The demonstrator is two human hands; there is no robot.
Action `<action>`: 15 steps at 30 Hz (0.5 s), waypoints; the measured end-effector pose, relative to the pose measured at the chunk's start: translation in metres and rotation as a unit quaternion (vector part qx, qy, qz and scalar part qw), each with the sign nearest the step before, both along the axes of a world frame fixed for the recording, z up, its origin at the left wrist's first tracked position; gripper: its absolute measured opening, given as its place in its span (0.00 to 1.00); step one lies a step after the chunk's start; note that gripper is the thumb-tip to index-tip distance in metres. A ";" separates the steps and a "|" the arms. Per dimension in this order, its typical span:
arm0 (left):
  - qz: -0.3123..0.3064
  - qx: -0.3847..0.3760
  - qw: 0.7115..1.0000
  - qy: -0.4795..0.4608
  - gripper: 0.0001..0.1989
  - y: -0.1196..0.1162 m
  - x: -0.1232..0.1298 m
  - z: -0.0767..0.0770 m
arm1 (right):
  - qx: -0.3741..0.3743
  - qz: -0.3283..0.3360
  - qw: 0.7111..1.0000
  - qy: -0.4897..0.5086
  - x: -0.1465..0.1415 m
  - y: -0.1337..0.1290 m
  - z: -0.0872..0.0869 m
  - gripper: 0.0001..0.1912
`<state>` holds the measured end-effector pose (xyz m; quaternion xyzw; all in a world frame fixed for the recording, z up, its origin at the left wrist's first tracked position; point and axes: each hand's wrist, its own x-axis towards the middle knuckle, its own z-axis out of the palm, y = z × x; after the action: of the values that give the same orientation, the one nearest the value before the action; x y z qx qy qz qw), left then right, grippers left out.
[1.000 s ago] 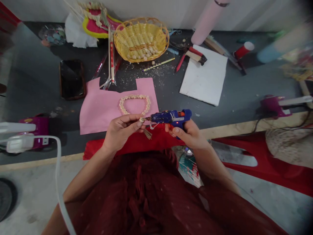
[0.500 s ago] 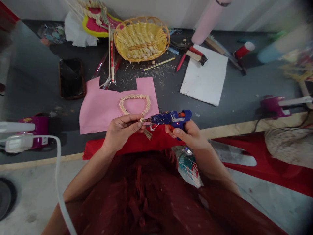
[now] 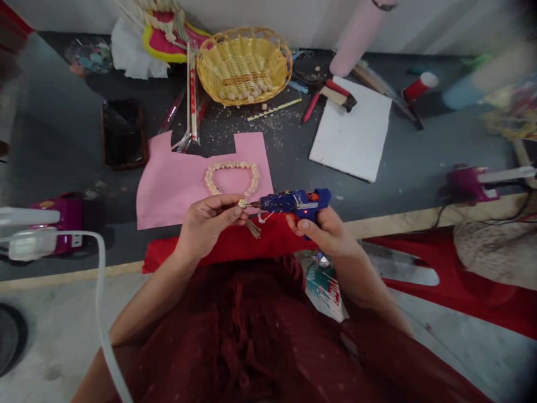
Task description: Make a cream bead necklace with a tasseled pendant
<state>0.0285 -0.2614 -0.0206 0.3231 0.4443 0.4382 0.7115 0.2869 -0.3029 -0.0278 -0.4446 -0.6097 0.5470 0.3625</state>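
Note:
A cream beaded garland (image 3: 231, 165) forms a loop over a sheet of pink paper (image 3: 168, 190). My left hand (image 3: 210, 224) pinches its near end between thumb and fingers, and a tassel of pale strands (image 3: 253, 228) hangs below. In my right hand (image 3: 321, 226) is a blue glue gun (image 3: 289, 202), gripped by its handle, with a small red light lit. Its nozzle points left and meets, or nearly meets, the garland at my left fingertips. Whether glue is flowing there cannot be made out. A white thread of glue hangs beneath the barrel.
Behind the paper stand a yellow wicker basket (image 3: 245, 61) and a pink bottle (image 3: 356, 42). A phone (image 3: 123, 134) lies left, a white board (image 3: 352, 134) with red-handled pliers (image 3: 338, 92) right. A white cable (image 3: 101, 296) hangs at left from a purple power strip (image 3: 69, 224).
Almost nothing differs. Both hands, the garland end and the glue gun have stayed in nearly the same place, with only a tiny shift.

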 end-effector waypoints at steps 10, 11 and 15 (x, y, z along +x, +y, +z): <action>0.008 -0.009 1.000 0.002 0.16 0.000 0.001 0.001 | 0.058 -0.026 0.994 -0.085 -0.001 -0.005 -0.001 0.11; 0.009 -0.009 1.000 0.004 0.16 0.000 0.001 0.001 | 0.061 -0.027 0.994 -0.091 -0.001 -0.005 -0.001 0.11; 0.010 -0.007 1.000 0.011 0.16 0.000 0.001 0.000 | 0.065 -0.027 0.991 -0.111 -0.001 -0.005 0.001 0.12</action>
<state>0.0295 -0.2613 -0.0208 0.3186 0.4585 0.4381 0.7045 0.2859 -0.3083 -0.0263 -0.4947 -0.6677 0.4437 0.3355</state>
